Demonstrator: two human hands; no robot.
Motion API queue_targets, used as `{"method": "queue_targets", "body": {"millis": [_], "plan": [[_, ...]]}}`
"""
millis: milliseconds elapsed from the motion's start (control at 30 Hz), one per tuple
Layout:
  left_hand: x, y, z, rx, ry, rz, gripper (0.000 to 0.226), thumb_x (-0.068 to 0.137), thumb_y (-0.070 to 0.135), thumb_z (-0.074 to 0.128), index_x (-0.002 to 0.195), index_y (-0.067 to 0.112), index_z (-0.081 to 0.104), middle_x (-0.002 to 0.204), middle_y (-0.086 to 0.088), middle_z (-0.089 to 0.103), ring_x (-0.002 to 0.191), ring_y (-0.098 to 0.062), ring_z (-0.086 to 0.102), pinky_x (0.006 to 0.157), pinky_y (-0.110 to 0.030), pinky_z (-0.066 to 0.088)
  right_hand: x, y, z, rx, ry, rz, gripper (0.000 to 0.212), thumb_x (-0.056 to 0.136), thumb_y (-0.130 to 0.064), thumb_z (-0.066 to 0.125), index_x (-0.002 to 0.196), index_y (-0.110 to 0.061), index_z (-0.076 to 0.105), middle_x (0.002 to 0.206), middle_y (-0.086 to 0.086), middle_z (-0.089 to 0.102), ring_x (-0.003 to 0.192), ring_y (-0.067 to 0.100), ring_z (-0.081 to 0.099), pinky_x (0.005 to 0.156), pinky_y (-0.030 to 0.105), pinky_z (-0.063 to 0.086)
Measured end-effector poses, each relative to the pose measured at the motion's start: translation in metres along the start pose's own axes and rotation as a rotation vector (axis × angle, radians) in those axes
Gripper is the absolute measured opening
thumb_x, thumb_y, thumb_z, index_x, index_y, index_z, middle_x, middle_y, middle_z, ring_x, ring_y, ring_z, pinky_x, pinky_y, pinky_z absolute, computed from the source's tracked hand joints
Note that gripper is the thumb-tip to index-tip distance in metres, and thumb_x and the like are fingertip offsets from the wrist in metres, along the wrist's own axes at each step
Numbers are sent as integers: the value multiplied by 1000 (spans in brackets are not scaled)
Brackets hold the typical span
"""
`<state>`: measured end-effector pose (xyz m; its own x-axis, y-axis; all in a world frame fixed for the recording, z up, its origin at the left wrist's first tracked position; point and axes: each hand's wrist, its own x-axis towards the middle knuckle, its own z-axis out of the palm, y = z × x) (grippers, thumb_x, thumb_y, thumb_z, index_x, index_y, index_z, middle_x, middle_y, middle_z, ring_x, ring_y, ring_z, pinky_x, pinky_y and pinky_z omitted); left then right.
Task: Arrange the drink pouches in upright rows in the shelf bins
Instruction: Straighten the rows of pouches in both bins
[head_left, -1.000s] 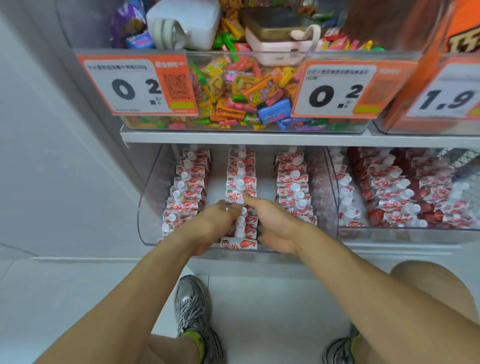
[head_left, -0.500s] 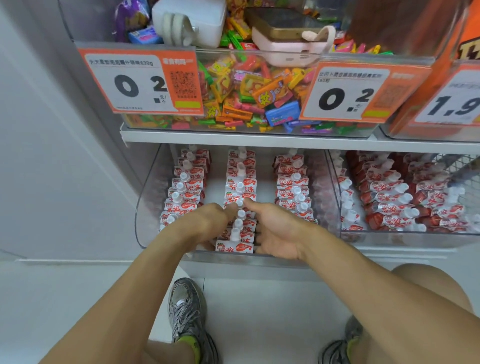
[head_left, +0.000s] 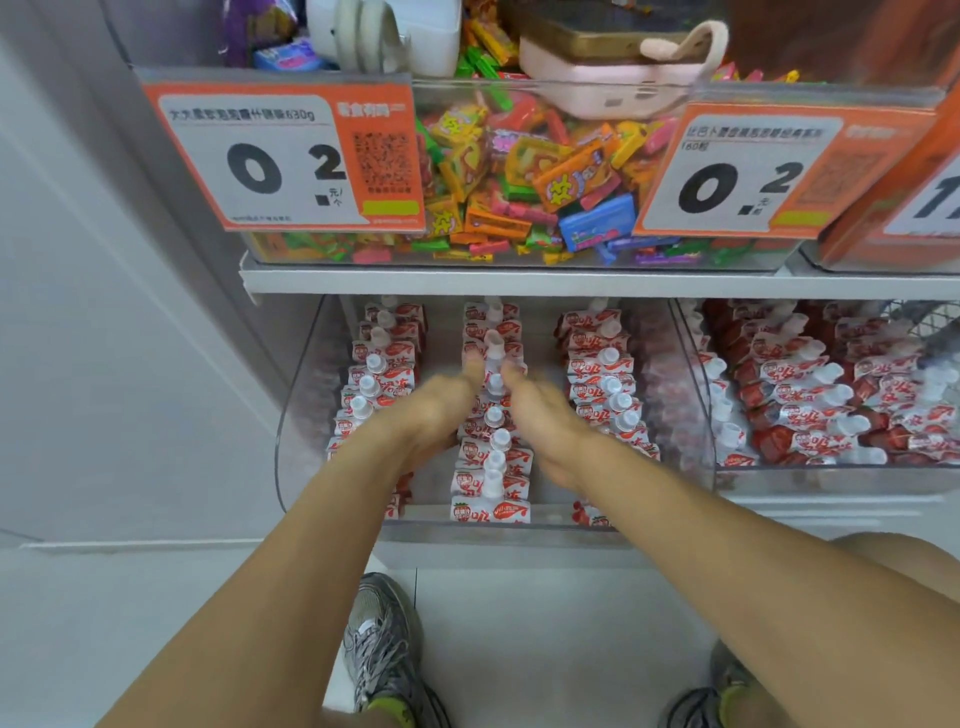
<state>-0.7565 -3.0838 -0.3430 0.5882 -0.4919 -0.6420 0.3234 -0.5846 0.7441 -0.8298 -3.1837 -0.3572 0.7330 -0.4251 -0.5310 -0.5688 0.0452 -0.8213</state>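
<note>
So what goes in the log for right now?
left hand and right hand: flanking middle row of pouches | grip: unclear, blurred | bin: three upright rows

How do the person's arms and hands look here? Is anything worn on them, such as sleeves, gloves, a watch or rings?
Both forearms are bare as far as the picture shows; no sleeve comes into view. The left hand and the right hand wear no gloves. No watch or bracelet shows on either wrist. The fingers are blurred, so small rings cannot be ruled out.

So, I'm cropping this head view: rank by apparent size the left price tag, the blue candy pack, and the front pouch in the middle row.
1. left price tag
2. front pouch
3. blue candy pack, close to the pouch, so unsure.
</note>
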Motion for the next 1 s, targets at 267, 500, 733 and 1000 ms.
{"method": "queue_targets", "body": {"millis": [267,500,733,1000], "plan": [[32,21,-2,55,198,204,55,104,43,26,143,7,39,146,-18,43,128,-31,47,105,-37,39,10,1,-1,-137,192,-162,61,104,-51,28,153,-15,23,158,10,32,143,28,33,107,35,29],[55,17,8,-7,229,304,33,105,38,24,120,21,48,104,2,58,91,-16,57,77,-19,42,52,-9,1,-74,207,-195,46,105,-44,33,145,-22,37,141,15,52,122,32,52,89,31,37],[62,17,15,-99,251,236,47,103,46,25,119,19,59,105,-14,67,101,-29,62,91,-35,46,62,-5,3,-28,179,-181,44,102,-46,38,142,-27,42,128,9,61,109,26,58,95,37,45],[46,22,16,-146,220,205,42,102,43,29,115,16,58,119,-17,64,108,-32,61,100,-43,46,49,-12,2,1,143,-141,52,99,-53,36,145,-29,38,136,11,58,118,30,56,104,44,43]]}}
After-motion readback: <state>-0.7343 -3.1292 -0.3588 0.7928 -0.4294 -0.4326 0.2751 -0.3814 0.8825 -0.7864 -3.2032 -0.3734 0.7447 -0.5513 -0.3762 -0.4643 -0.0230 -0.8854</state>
